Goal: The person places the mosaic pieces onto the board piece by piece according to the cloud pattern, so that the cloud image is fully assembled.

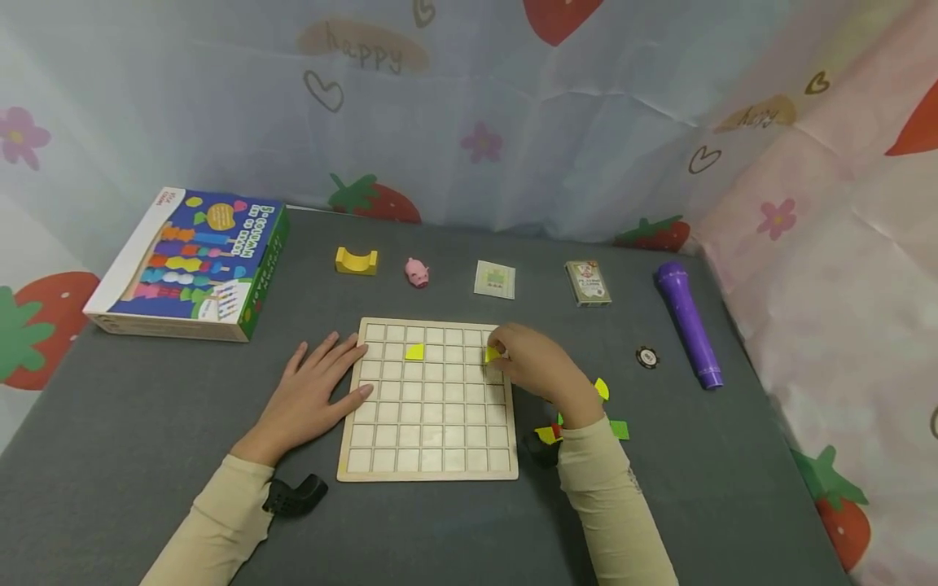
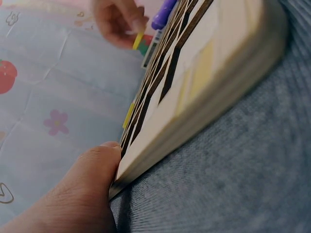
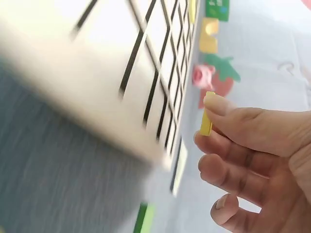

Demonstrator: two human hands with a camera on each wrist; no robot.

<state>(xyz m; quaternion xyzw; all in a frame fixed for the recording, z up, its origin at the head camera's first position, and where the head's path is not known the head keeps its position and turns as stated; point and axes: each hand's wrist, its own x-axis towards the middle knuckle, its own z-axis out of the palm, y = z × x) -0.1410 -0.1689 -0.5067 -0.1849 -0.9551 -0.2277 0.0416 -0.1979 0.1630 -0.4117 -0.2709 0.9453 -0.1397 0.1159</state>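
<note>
A wooden grid board (image 1: 432, 413) lies flat on the grey cloth. One yellow tile (image 1: 414, 352) sits in a square of its upper rows. My left hand (image 1: 311, 399) rests with fingers spread along the board's left edge; in the left wrist view its thumb (image 2: 82, 189) touches that edge. Over the upper right squares, my right hand (image 1: 538, 366) pinches a small yellow tile (image 3: 207, 122) between thumb and index finger. The left wrist view shows that tile held above the board. The other right-hand fingers are loosely bent.
Several coloured pieces (image 1: 619, 430) lie right of the board, partly hidden by the right wrist. Behind are a game box (image 1: 212, 252), yellow arch block (image 1: 357, 262), pink pig (image 1: 417, 273), paper card (image 1: 494, 279) and small card box (image 1: 588, 283). A purple tube (image 1: 689, 325) and round chip (image 1: 647, 357) lie right.
</note>
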